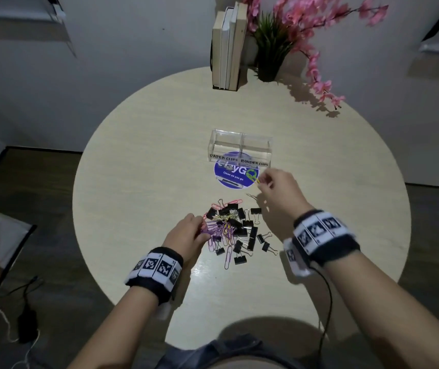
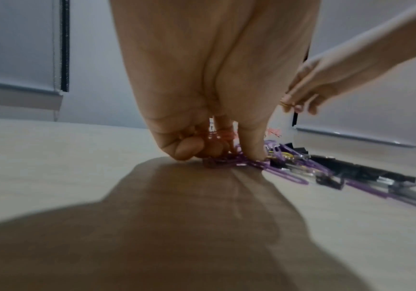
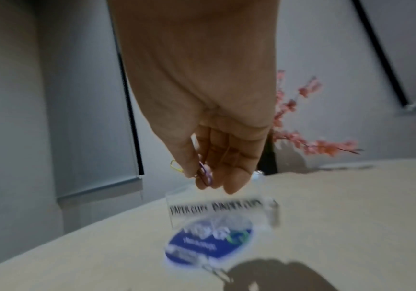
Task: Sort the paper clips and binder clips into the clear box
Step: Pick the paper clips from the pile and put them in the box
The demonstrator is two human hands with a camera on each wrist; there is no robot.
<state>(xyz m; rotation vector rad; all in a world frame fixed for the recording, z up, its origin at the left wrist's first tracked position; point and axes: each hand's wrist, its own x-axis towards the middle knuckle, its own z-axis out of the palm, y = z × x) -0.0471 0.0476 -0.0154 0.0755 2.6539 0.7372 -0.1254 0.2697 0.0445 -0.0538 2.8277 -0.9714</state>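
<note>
A pile of coloured paper clips [image 1: 219, 231] and black binder clips [image 1: 250, 230] lies on the round table [image 1: 138, 182]. My left hand [image 1: 189, 233] grips purple paper clips [image 2: 229, 159] at the pile's left edge, fingers curled down on them. My right hand [image 1: 274, 187] is lifted above the table just in front of the clear box [image 1: 239, 149] and pinches a few paper clips [image 3: 203, 173], yellow and purple ones. The box has two empty compartments, labelled PAPER CLIPS on the left and BINDER CLIPS on the right.
A blue round sticker [image 1: 235, 175] lies under the box's front. One loose paper clip [image 1: 253, 196] lies between pile and sticker. Upright books [image 1: 229, 46] and a potted plant with pink flowers [image 1: 279, 41] stand at the far edge.
</note>
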